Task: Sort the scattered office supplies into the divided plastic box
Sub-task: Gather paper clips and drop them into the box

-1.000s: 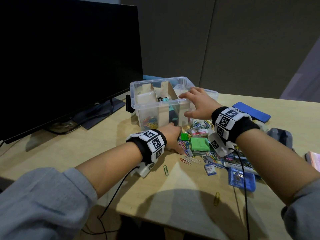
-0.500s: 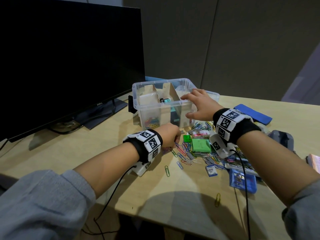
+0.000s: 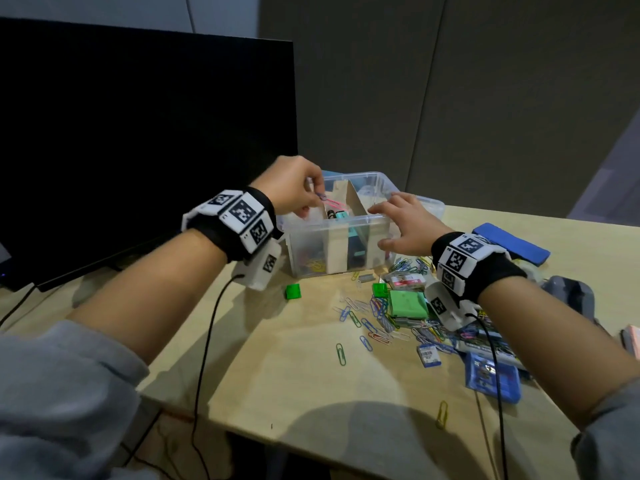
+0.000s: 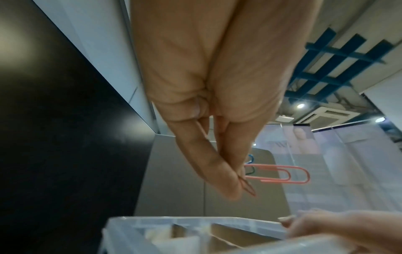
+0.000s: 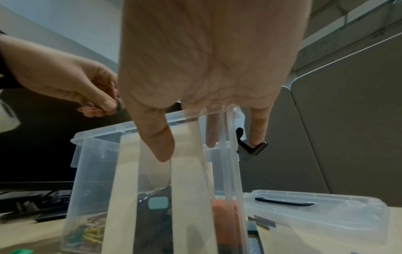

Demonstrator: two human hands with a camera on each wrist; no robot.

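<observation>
Since 0.5 s ago the left hand [image 3: 292,188] has risen off the table [image 3: 301,386] w/ paper clips [image 4: 280,174], pink one plus maybe two more, pinched over the clear plastic box's [image 3: 346,233] left compartment. Right hand [image 3: 403,228] stays on the box's right corner, fingers straight, thumb on front wall. Cardboard dividers inside; loose clips [image 3: 377,317] lie scattered nearby.

Left hand [image 3: 292,188]: raised at about 11 o'clock, fingers bunched and pointing down, thumb and fingertips [image 4: 228,182] pinched together on paper clips.
Left forearm: bare, rising from 8 o'clock, grey sleeve pushed back toward the elbow, tagged band on the wrist.
Right hand [image 3: 403,227]: at about 1 o'clock, palm down, fingers spread and nearly straight, thumb [image 5: 161,141] pointing down.
Right forearm: bare, coming in from 4 o'clock, tagged band on the wrist.
</observation>
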